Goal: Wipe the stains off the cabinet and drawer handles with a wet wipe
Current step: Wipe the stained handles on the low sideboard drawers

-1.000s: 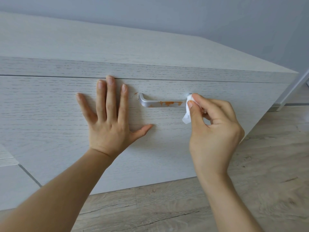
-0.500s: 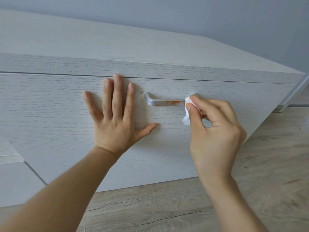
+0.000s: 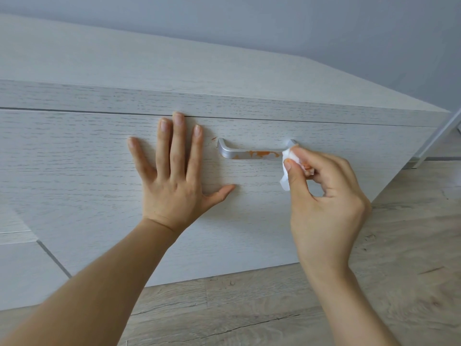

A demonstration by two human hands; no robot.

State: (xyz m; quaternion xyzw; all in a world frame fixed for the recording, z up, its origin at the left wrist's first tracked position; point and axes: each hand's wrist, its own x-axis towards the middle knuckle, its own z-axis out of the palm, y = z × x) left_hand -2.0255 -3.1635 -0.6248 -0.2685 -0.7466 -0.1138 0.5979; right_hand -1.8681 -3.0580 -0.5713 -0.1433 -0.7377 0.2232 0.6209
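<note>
Since a moment ago my right hand [image 3: 324,196], pinching the wet wipe [image 3: 287,168], slides right along the stained handle [image 3: 252,153]; left hand [image 3: 172,176] stays flat, fingers spread.

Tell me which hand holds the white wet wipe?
The right hand pinches the white wet wipe at the right end of the silver metal drawer handle. The left hand lies flat on the drawer front, holding nothing.

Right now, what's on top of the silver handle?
Orange stains are smeared on the handle. At its right end the right hand pinches a wet wipe, covering whatever is beneath.
</note>
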